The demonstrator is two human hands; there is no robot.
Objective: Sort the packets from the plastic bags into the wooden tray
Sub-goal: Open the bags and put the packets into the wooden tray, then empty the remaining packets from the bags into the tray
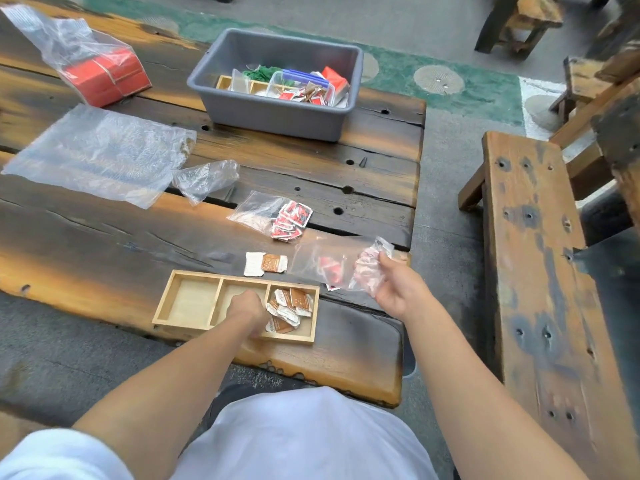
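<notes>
A wooden tray (pixel 194 277) with three compartments lies near the table's front edge. Its right compartment holds several brown-and-white packets (pixel 291 308); its left compartment is bare. My left hand (pixel 247 308) is closed as a fist down in the middle compartment; what it holds is hidden. My right hand (pixel 398 285) holds a clear plastic bag (pixel 332 263) with red packets inside, lifted just right of the tray. A brown-and-white packet (pixel 265 264) lies on the table behind the tray. Another clear bag of red-and-white packets (pixel 289 220) lies farther back.
A grey tub (pixel 277 114) of mixed packets and containers stands at the back. Empty plastic bags (pixel 100 154) (pixel 206 178) lie left, with a bagged red box (pixel 104 76) behind them. The table's edge is to the right; a wooden bench (pixel 540 271) stands beyond.
</notes>
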